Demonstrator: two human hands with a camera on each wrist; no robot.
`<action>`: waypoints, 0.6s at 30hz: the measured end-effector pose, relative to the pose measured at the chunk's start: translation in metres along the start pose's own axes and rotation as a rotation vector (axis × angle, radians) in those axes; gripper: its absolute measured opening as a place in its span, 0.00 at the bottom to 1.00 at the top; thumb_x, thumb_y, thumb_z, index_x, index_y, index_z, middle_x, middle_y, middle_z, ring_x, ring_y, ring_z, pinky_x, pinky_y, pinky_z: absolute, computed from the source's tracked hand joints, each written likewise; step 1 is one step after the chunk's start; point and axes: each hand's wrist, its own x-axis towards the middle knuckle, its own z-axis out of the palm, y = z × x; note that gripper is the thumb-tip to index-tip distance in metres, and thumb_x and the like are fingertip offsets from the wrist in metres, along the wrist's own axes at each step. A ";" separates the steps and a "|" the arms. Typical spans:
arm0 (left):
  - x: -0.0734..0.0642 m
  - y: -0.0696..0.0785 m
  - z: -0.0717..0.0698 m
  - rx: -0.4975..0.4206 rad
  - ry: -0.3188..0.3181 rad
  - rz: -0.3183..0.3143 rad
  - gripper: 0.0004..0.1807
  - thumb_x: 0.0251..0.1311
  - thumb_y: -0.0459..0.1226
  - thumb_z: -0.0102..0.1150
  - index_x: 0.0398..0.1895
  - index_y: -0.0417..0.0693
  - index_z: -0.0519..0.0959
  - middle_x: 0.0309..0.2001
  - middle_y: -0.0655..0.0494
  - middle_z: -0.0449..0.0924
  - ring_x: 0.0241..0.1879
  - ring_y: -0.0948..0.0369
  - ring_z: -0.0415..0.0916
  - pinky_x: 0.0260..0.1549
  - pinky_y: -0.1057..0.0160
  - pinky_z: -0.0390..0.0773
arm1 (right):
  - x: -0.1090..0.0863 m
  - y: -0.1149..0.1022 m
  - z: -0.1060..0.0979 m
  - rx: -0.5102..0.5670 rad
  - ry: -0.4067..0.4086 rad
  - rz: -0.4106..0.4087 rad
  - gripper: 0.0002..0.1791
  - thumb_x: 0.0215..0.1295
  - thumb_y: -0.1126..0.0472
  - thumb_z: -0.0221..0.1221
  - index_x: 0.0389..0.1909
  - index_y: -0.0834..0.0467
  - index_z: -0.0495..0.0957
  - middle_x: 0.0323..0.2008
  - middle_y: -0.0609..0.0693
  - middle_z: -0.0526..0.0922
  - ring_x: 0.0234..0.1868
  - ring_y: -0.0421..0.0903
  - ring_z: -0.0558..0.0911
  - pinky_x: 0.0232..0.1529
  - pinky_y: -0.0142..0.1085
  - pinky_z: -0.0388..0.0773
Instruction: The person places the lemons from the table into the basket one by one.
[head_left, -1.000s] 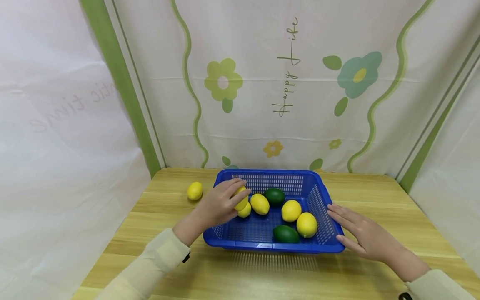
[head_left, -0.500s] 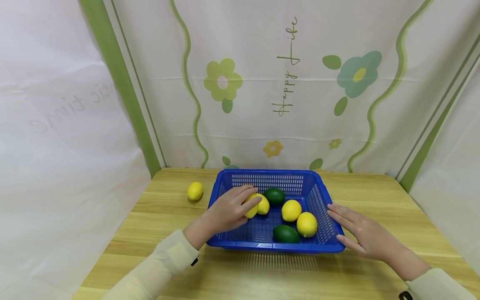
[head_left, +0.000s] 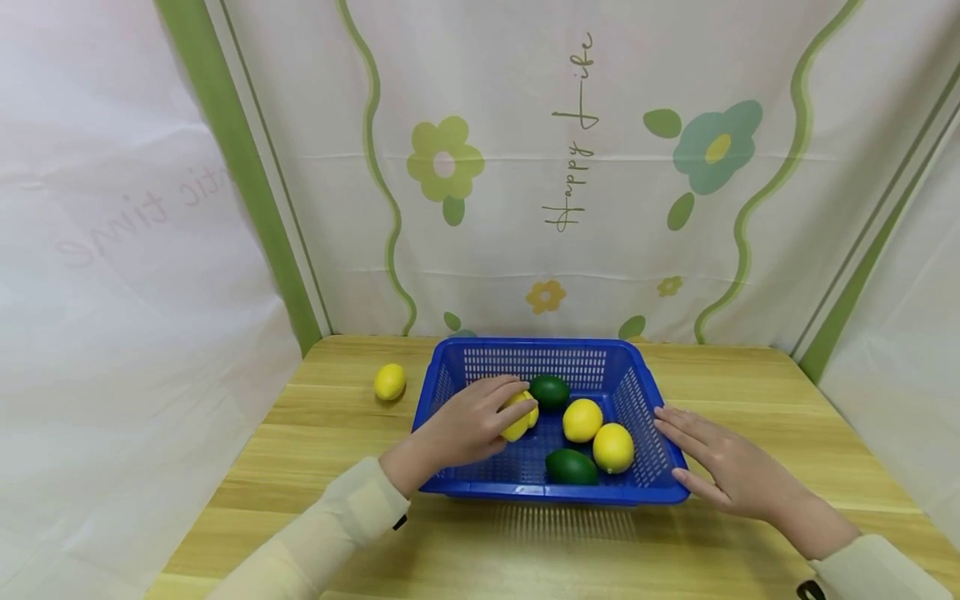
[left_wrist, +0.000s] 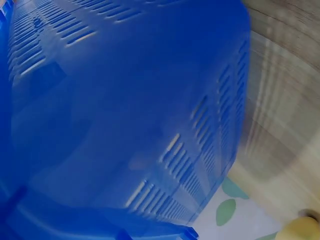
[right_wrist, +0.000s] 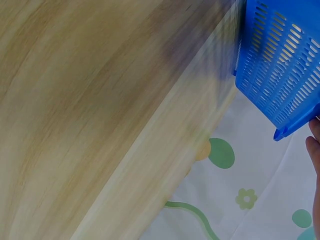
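A blue plastic basket [head_left: 517, 490] with slotted walls stands on the wooden table. My left hand [head_left: 468, 423] reaches over its left side and holds a lemon [head_left: 515, 429] low inside, against another lemon [head_left: 534, 414] that shows just behind it. My right hand [head_left: 738, 473] lies at the basket's right rim, fingers straight and touching it; its fingertips [right_wrist: 314, 145] also show in the right wrist view. Two more lemons, one in the middle [head_left: 582, 420] and one at the right [head_left: 613, 448], lie in the basket. Two dark green oval fruits, one at the back [head_left: 550, 392] and one in front [head_left: 572, 467], lie there too.
A single lemon [head_left: 390, 382] sits on the table [head_left: 322, 425] left of the basket and shows at the corner of the left wrist view as a yellow fruit [left_wrist: 300, 231]. A white flower-printed curtain [head_left: 510, 242] hangs behind the table.
My left hand has moved right and slightly down inside the basket with its lemon, now covering the small lemon that showed below it. My right hand stays at the rim.
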 end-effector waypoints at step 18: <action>0.007 0.006 0.003 -0.123 -0.121 -0.056 0.28 0.46 0.36 0.73 0.54 0.45 0.76 0.52 0.49 0.76 0.52 0.55 0.74 0.54 0.63 0.75 | -0.001 -0.001 -0.002 -0.025 -0.042 0.035 0.31 0.70 0.46 0.55 0.63 0.66 0.72 0.65 0.60 0.70 0.69 0.49 0.65 0.70 0.26 0.45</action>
